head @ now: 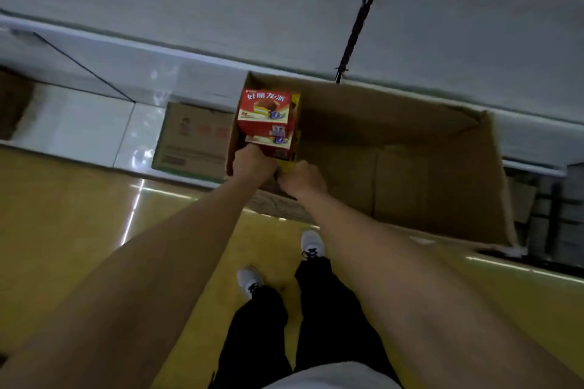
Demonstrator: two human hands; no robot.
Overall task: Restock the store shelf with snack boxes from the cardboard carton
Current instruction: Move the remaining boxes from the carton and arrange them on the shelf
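Note:
A large open cardboard carton (395,148) lies on the floor against the base of the grey shelf (221,9). At its left end stand red snack boxes (267,117) with a cake picture, stacked two high. My left hand (252,163) grips the near lower edge of the red stack. Beside it, my right hand (303,178) holds the stack's yellow near-right corner. The fingers of both hands are hidden behind the boxes. The rest of the carton's inside looks bare.
A smaller closed brown carton (192,142) sits left of the big one on a white tiled strip (72,126). The floor (57,199) is yellow. My feet in white shoes (311,243) stand just before the big carton. Dark racking (550,215) is at the right.

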